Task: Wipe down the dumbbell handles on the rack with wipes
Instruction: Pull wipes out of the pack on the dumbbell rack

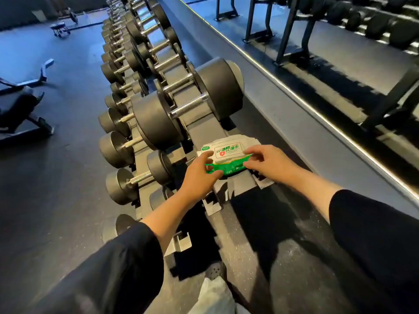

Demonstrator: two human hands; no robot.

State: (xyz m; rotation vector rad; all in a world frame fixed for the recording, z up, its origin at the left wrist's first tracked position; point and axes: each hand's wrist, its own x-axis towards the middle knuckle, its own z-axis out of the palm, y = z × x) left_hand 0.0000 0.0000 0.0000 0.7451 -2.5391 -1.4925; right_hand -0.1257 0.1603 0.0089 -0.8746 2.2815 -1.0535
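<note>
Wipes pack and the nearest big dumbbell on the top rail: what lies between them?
Only bare rack rail lies between wipes pack and dumbbell, head view.

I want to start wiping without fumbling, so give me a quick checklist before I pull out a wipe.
1. Wipes pack resting on the rack's top tier: ok.
2. Left hand holding the pack's near edge: ok.
3. Right hand at the flap: ok.
4. Flap open: cannot tell.
5. Wipe pulled out: not ok, none showing.
6. Nearest big dumbbell's handle unobstructed: ok.
</note>
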